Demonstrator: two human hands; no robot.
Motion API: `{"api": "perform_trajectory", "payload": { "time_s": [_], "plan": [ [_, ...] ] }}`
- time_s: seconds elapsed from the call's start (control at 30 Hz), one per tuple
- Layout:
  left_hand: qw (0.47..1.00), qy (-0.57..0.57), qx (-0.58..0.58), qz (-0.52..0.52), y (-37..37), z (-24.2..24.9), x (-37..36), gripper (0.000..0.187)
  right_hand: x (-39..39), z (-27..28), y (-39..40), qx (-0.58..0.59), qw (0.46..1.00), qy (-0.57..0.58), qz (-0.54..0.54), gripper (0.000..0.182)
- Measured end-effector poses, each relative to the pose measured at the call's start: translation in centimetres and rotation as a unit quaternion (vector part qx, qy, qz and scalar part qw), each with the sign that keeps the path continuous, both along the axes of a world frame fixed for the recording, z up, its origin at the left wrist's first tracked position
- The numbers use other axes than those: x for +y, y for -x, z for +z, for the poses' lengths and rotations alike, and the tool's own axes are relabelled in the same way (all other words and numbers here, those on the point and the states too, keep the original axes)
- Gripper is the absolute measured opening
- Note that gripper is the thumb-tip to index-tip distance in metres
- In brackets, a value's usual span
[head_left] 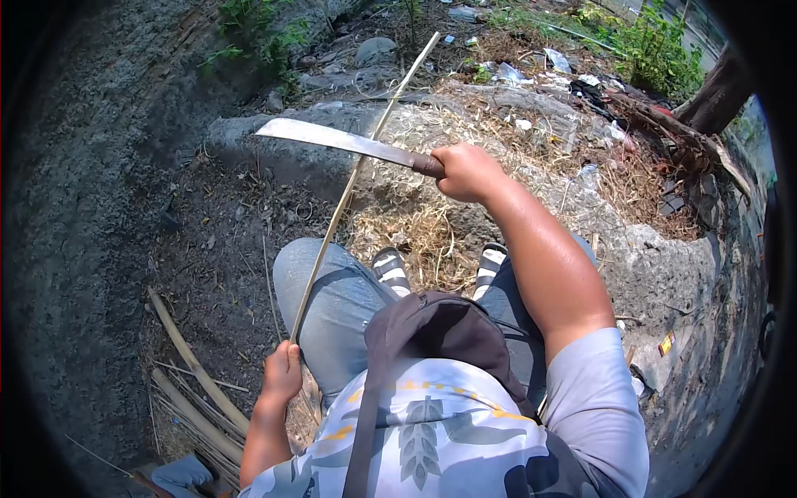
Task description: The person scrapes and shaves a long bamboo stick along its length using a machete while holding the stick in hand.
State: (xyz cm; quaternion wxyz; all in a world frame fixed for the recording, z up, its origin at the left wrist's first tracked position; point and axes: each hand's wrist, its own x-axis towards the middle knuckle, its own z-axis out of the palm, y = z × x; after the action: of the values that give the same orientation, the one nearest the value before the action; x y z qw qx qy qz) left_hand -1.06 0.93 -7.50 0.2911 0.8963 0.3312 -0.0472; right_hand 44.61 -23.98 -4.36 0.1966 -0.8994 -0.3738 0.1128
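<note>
A long, thin pale strip (339, 212) runs diagonally from beside my left thigh up past the rock. My left hand (282, 371) is closed round its lower end, next to my left knee. My right hand (466, 173) grips the brown handle of a machete (332, 138), arm stretched forward. The curved metal blade points left and lies across the upper half of the strip, touching or just over it; I cannot tell which.
Several longer strips (199, 365) lie on the ground at lower left. A rough wall (75, 216) rises on the left. Dry shavings (415, 241) lie between my sandalled feet. Litter, plants and a tree trunk (721, 91) stand beyond. Another person's clothed part (183, 475) shows at bottom left.
</note>
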Motion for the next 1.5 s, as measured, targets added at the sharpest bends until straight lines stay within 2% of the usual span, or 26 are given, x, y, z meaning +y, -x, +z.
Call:
{"api": "perform_trajectory", "payload": {
  "time_s": [0.13, 0.17, 0.27, 0.3, 0.37, 0.43, 0.47, 0.63, 0.73, 0.8, 0.87, 0.93, 1.0, 1.1, 1.13, 1.2, 1.3, 1.4, 1.5],
  "plan": [
    [1.0, -0.007, 0.002, -0.011, -0.2, 0.6, -0.1, 0.035, 2.1, 0.5, 3.6, -0.128, 0.973, 0.078, 0.178, 0.015],
    [1.0, -0.007, 0.003, -0.009, -0.1, 0.5, 0.0, 0.035, 2.1, 0.3, 4.1, -0.142, 0.968, 0.025, 0.203, 0.008],
    [1.0, -0.02, 0.011, 0.003, -0.3, 0.6, -0.3, 0.035, 1.5, 1.0, 3.9, -0.143, 0.971, 0.023, 0.191, 0.009],
    [1.0, -0.025, 0.015, 0.006, -0.3, 0.7, -0.4, 0.035, 1.1, -0.2, 2.3, -0.138, 0.978, 0.013, 0.156, 0.009],
    [0.999, -0.03, 0.03, 0.001, 0.0, 0.5, 0.0, 0.034, -0.6, -0.5, -0.8, -0.044, 0.998, 0.028, 0.022, 0.019],
    [0.998, -0.046, 0.039, -0.005, -0.4, 0.6, 0.1, 0.034, -1.9, -0.2, -2.8, 0.009, 0.991, 0.029, -0.134, 0.029],
    [0.997, -0.06, 0.046, -0.01, -0.7, 1.0, 0.0, 0.034, -2.5, -0.8, -3.8, 0.055, 0.984, 0.026, -0.168, 0.03],
    [0.997, -0.051, 0.057, -0.018, -0.8, 1.9, 0.2, 0.034, -2.4, -0.5, -2.7, 0.01, 0.988, 0.041, -0.149, 0.027],
    [0.998, -0.038, 0.057, -0.007, -1.0, 2.3, -0.1, 0.034, -1.4, 0.2, -0.8, 0.006, 0.998, 0.058, -0.018, 0.026],
    [0.999, -0.026, 0.045, -0.002, -1.0, 2.3, -0.1, 0.033, -0.4, 0.2, 0.7, -0.053, 0.992, 0.079, 0.077, 0.024],
    [0.999, -0.017, 0.038, 0.003, -0.8, 2.3, -0.1, 0.033, 0.9, 0.7, 1.7, -0.076, 0.981, 0.11, 0.142, 0.02],
    [1.0, -0.01, 0.028, 0.006, -0.6, 2.1, -0.1, 0.033, 0.7, 1.3, 1.7, -0.094, 0.978, 0.096, 0.156, 0.021],
    [1.0, -0.004, 0.016, 0.004, -0.4, 1.8, -0.1, 0.033, -0.6, 1.0, 0.2, -0.073, 0.99, 0.092, 0.078, 0.022],
    [1.0, -0.005, -0.003, -0.014, 0.0, 1.5, 0.4, 0.034, -2.2, 0.4, -2.8, -0.01, 0.98, 0.065, -0.189, 0.027],
    [1.0, -0.015, 0.003, -0.017, -0.4, 1.6, 0.3, 0.034, -2.8, 0.6, -3.5, 0.036, 0.968, 0.061, -0.243, 0.028],
    [0.999, -0.037, 0.021, -0.027, -1.2, 2.3, 0.3, 0.035, -3.9, -1.6, -4.1, 0.039, 0.964, 0.028, -0.26, 0.027],
    [0.999, 0.015, 0.034, -0.024, -1.9, 3.8, 0.6, 0.035, -4.2, -1.7, -3.9, 0.005, 0.963, 0.043, -0.267, 0.028],
    [0.998, 0.015, 0.041, -0.037, -1.9, 3.8, 0.8, 0.036, -3.4, -1.2, -3.5, 0.057, 0.973, 0.021, -0.222, 0.029],
    [0.998, 0.003, 0.035, -0.047, -1.6, 3.1, 1.0, 0.037, -1.9, -0.4, -2.3, 0.044, 0.988, 0.02, -0.145, 0.028]
  ]
}}
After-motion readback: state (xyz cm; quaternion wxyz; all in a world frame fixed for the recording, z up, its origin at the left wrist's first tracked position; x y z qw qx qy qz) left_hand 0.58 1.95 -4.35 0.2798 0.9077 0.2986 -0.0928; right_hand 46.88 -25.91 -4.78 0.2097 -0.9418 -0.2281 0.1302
